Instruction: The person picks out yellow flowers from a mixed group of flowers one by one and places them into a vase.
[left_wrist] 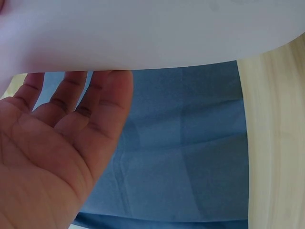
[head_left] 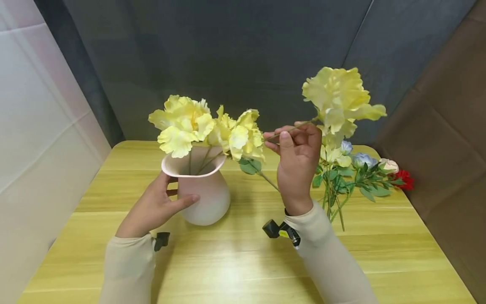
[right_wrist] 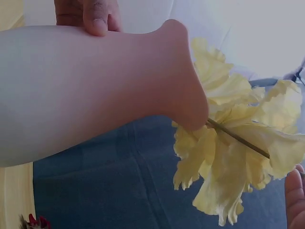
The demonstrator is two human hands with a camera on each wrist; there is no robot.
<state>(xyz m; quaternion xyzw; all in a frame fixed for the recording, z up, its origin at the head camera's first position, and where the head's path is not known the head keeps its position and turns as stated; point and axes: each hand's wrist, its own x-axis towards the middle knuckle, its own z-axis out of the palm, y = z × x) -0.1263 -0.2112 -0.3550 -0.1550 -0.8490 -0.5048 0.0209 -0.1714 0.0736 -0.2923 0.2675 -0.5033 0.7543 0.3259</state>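
Note:
A pale pinkish-white vase (head_left: 205,202) with a flared, wavy rim stands on the table. My left hand (head_left: 153,207) grips its left side, thumb across the front and fingers behind the neck. In the left wrist view, the fingertips of the left hand (left_wrist: 71,129) meet the vase wall (left_wrist: 157,33). Several yellow artificial flowers (head_left: 186,124) have their stems inside the vase. To the right, my right hand (head_left: 300,164) pinches the thin stem of another yellow flower (head_left: 338,99), its bloom raised right of the hand. In the right wrist view, yellow petals (right_wrist: 228,167) spread beyond the vase mouth.
More artificial flowers lie on the right of the table (head_left: 235,261): a blue one (head_left: 363,160), a pale pink one (head_left: 389,165) and a red one (head_left: 405,180), with green leaves. A leaf (head_left: 249,166) on a stem shows between vase and right hand. A dark curtain (head_left: 228,55) hangs behind.

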